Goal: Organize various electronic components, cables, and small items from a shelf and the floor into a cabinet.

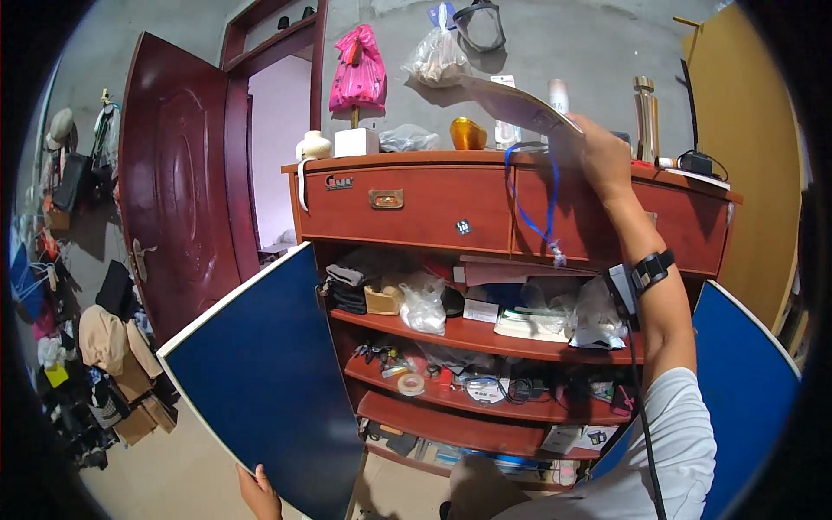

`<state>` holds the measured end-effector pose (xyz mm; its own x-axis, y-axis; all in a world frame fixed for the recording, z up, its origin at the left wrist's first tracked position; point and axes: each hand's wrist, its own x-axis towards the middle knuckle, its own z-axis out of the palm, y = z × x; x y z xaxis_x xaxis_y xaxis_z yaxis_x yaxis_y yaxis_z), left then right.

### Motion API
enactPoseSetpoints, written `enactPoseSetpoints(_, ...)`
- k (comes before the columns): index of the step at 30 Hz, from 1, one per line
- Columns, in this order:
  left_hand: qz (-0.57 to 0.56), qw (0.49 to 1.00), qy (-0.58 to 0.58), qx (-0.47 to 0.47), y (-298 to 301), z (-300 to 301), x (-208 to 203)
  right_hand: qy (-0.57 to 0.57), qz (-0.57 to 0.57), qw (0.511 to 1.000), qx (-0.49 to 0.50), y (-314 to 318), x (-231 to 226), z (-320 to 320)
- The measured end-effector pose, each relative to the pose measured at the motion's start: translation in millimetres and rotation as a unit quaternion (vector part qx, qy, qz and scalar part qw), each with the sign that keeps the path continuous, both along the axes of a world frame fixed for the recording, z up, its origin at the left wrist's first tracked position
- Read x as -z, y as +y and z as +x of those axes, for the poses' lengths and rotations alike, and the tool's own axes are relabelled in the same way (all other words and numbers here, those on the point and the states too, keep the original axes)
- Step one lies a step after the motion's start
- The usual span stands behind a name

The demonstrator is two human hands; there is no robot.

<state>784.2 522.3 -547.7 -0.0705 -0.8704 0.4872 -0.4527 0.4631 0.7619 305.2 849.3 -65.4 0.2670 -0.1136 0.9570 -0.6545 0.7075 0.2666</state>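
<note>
Raised over the right part of the red cabinet top [407, 159], my right hand [602, 156] is closed on the edge of a thin flat panel [520, 104], seen at a slant; its kind is unclear. Below it hangs a blue cord loop [556, 195] in front of the drawers; whether it joins the panel I cannot tell. At the lower left, my left hand [258, 494] is at the edge of the opened blue cabinet door [260, 373], its fingers bent around that edge and partly hidden.
Open shelves hold a clear plastic bag [423, 303], a tape roll [411, 384] and several small items. On top stand a gold bowl [468, 133], a white box [356, 142] and a metallic bottle [646, 121]. A second blue door [745, 390] is open at right. A dark red room door [182, 173] stands left.
</note>
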Motion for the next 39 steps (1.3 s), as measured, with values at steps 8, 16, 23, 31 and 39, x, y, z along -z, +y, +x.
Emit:
enactPoseSetpoints(8,-0.035,0.999,0.000,-0.009,-2,-3,2,-0.097,0.091,0.991,0.022,3,-2,-19)
enactPoseSetpoints(16,0.008,0.998,-0.061,-0.025,-15,5,29,-0.119,0.129,0.984,-0.040,6,0,-23)
enactPoseSetpoints(23,-0.085,0.996,-0.022,-0.008,-2,-7,18,-0.160,0.148,0.973,-0.074,15,12,-6)
enactPoseSetpoints(31,-0.028,0.996,-0.056,-0.066,-14,5,-6,-0.103,0.127,0.980,-0.118,11,18,-9)
enactPoseSetpoints(39,-0.025,0.995,-0.073,-0.061,-31,9,7,-0.039,0.094,0.990,-0.099,34,32,4)
